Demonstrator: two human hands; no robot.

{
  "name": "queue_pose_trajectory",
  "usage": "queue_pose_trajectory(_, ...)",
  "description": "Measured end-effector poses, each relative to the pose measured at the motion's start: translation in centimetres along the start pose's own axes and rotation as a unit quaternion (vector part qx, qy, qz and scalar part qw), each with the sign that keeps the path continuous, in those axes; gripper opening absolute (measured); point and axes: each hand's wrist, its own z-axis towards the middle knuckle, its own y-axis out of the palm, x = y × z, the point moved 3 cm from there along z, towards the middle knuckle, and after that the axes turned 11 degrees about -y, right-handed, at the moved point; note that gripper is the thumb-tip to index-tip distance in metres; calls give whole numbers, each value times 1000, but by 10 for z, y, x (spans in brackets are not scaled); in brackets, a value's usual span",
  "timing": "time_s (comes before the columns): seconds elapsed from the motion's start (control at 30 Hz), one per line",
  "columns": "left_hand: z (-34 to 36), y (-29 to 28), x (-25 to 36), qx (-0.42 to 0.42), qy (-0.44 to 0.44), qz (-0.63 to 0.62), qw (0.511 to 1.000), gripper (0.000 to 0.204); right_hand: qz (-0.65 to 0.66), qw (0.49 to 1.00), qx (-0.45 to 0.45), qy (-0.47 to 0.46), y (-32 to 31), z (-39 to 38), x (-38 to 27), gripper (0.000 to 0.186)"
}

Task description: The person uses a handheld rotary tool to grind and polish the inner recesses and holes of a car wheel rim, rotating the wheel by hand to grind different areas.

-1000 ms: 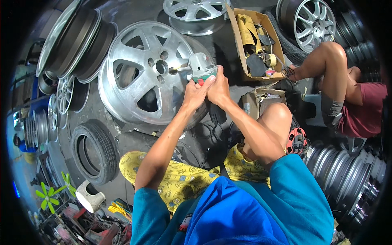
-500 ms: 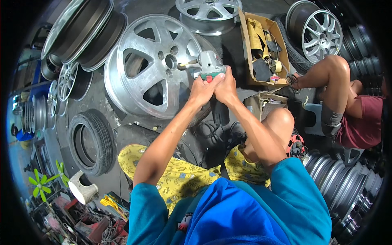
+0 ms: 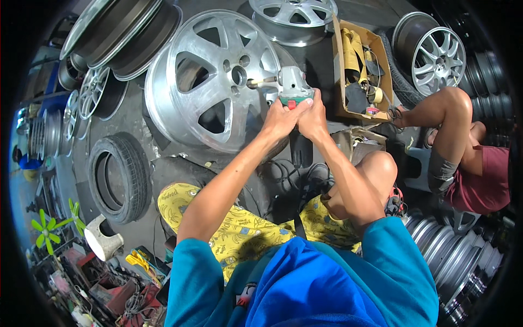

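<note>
Both hands grip a power grinder (image 3: 293, 82) with a grey metal head, a green body and a red switch. My left hand (image 3: 280, 117) is wrapped round its near left side, thumb up by the switch. Pressed close beside it, my right hand (image 3: 312, 115) closes round the right side of the body. A narrow brass-coloured bit on a spindle (image 3: 261, 82) points left from the head, into or against a bolt hole right of the hub hole. The large silver alloy wheel (image 3: 233, 129) leans tilted toward me. Whether the bit touches metal cannot be made out.
Behind stands another alloy wheel (image 3: 294, 34); further rims are stacked at upper left. An open cardboard box (image 3: 339, 71) holds tools and yellow material. A tyre (image 3: 136, 180) lies at left. At right sits another person (image 3: 479, 182). Stacked rims (image 3: 444, 253) stand at lower right.
The whole view has turned slightly, shifting the wheel and grinder right and up in the picture. Both hands keep their grip, and the bit stays beside the hub hole.
</note>
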Motion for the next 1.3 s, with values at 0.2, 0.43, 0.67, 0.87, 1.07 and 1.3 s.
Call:
queue_pose_trajectory(0.2, 2, 0, 9, -55, 35, -49, 997, 46, -19, 999, 28, -35, 2, 5, 5, 64)
queue_pose_trajectory(0.43, -8, 11, -11, 58, -33, 152, 986, 58, 54, 997, 40, 27, 6, -21, 53, 70)
queue_pose_trajectory(0.67, 2, 2, -16, 46, -34, 112, 992, 61, -29, 999, 18, 42, 5, -14, 32, 69)
queue_pose_trajectory(0.87, 4, 2, -2, -53, 50, -124, 990, 52, -50, 996, 12, -70, 2, 6, -3, 59)
queue_pose_trajectory(1.07, -6, 2, -6, -88, 47, -115, 988, 50, -67, 996, 6, -61, 2, -6, 1, 57)
queue_pose_trajectory(1.3, -6, -4, 5, 20, -14, 25, 999, 49, -14, 1000, -22, 8, 1, 0, -6, 46)
